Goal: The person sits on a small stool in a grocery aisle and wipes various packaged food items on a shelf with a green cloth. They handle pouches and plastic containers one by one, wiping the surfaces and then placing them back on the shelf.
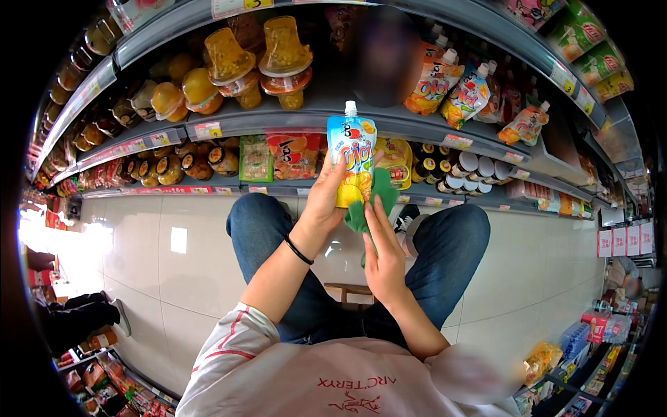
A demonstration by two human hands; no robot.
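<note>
My left hand (325,195) is closed around the left side of a blue and yellow spouted jelly pouch (356,151), which stands upright with its white cap on top. Against the pouch's lower right lies a green cloth (382,190), held by my right hand (383,250), whose fingers point up along it. The cloth hides part of the pouch's bottom edge. More spouted pouches (430,78), orange and blue, stand on the shelf behind, to the right. Left of them on that shelf are stacked yellow jelly cups (285,62).
The middle shelf's edge (323,122) runs just behind the pouch. Below it, a lower shelf (281,188) holds jars (169,169), bags and lidded tubs. My knees flank a wooden stool (349,289). Another person's legs (78,315) are at the far left.
</note>
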